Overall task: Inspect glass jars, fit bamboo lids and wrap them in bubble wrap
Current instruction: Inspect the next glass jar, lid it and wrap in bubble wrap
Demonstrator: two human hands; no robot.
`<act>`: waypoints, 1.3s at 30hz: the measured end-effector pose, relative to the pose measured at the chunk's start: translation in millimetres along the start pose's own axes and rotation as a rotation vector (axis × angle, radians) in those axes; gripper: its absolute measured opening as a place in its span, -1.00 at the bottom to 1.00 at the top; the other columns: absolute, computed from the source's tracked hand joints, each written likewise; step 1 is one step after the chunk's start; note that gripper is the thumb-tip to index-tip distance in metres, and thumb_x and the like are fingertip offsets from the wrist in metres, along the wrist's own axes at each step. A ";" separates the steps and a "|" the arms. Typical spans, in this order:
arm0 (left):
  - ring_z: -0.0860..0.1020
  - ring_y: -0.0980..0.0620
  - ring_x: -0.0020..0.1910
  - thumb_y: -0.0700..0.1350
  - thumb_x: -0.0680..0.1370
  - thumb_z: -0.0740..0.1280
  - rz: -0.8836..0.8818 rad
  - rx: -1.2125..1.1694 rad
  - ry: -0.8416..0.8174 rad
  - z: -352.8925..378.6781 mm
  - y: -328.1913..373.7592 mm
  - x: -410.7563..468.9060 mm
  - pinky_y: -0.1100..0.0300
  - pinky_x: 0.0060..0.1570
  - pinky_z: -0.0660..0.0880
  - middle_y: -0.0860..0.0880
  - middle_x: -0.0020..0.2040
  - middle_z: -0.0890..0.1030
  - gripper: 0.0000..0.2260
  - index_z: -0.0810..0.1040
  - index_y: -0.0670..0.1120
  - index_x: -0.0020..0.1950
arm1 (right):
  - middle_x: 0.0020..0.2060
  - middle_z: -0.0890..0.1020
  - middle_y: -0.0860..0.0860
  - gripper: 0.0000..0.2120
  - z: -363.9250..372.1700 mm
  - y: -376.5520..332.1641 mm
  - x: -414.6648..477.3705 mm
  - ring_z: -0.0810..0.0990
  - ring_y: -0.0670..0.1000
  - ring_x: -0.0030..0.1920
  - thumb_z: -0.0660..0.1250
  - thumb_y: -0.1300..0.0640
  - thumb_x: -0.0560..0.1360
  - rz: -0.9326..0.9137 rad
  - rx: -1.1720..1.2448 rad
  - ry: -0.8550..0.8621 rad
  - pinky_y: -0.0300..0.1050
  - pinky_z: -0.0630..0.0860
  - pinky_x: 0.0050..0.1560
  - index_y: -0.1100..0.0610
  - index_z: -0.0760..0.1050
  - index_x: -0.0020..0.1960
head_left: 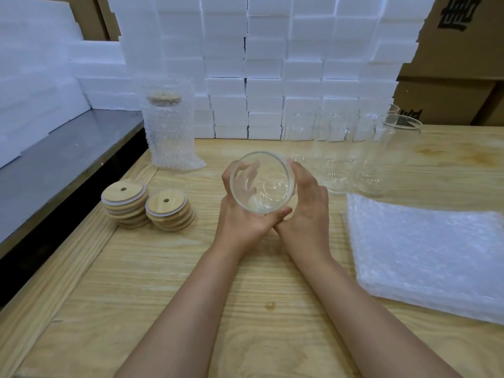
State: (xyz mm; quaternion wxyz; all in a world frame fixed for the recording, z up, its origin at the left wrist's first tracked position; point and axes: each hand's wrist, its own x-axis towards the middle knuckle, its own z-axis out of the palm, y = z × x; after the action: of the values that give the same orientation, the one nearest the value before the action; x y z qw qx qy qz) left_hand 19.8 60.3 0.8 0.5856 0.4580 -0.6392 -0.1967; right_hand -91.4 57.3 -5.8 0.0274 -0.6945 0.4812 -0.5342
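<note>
A clear glass jar (262, 182) is held above the wooden table (169, 274), its open mouth tipped toward me. My left hand (241, 219) cups it from below and from the left, fingers curled round the wall. My right hand (306, 203) grips its right side. Two stacks of bamboo lids (125, 199) (169, 211), each lid with a small hole, lie to the left. A pile of bubble wrap sheets (425, 252) lies at the right. One jar wrapped in bubble wrap (170, 129), lid on, stands at the back left.
Several empty glass jars (354, 148) stand at the back right. A wall of white foam blocks (261, 66) runs behind the table. Cardboard boxes (450, 64) sit at far right. A grey metal surface (62, 156) lies to the left.
</note>
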 end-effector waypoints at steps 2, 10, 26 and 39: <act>0.44 0.12 0.33 -0.01 0.23 0.56 0.010 0.003 -0.015 -0.5 -6.1 -1.1 0.08 0.27 0.47 -0.07 0.39 0.38 -0.16 0.12 0.20 0.36 | 0.27 0.50 0.03 -0.19 -1.3 0.6 -0.2 0.37 -0.02 0.05 0.56 0.22 0.25 0.035 0.006 -0.021 -0.26 0.23 0.11 0.05 0.31 0.42; 0.45 0.09 0.27 0.08 0.26 0.59 0.023 0.119 -0.017 -2.1 -5.8 -0.1 0.49 0.08 0.36 0.06 0.29 0.46 -0.15 0.13 0.24 0.36 | 0.17 0.47 -0.15 -0.12 -3.9 2.2 0.9 0.45 -0.05 0.10 0.60 0.01 0.25 0.188 0.173 -0.124 -0.03 0.45 0.17 -0.05 0.23 0.45; 0.54 0.02 0.16 0.18 0.28 0.48 0.168 0.203 0.076 3.8 -4.9 -0.2 0.17 -0.08 0.47 0.15 0.28 0.41 -0.26 0.12 0.10 0.29 | -0.15 0.50 -0.26 -0.34 4.1 12.6 1.3 0.49 -0.41 -0.18 0.41 0.06 0.37 0.213 0.235 -0.207 -0.55 0.34 -0.25 0.08 0.24 0.40; 0.46 0.20 0.18 -0.07 0.28 0.59 0.171 0.211 0.096 2.9 -15.0 0.5 0.21 -0.05 0.47 0.31 0.33 0.29 -0.22 0.13 0.08 0.28 | -0.08 0.48 -0.34 -0.43 5.9 12.8 -2.5 0.49 -0.38 -0.16 0.33 0.11 0.31 0.181 0.262 -0.250 -0.45 0.38 -0.21 0.13 0.34 0.30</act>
State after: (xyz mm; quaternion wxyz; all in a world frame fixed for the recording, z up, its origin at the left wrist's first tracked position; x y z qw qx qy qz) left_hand 22.5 51.5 -11.5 0.5788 0.4696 -0.6644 -0.0556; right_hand -95.0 49.4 -17.2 0.2250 -0.6998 0.4611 -0.4970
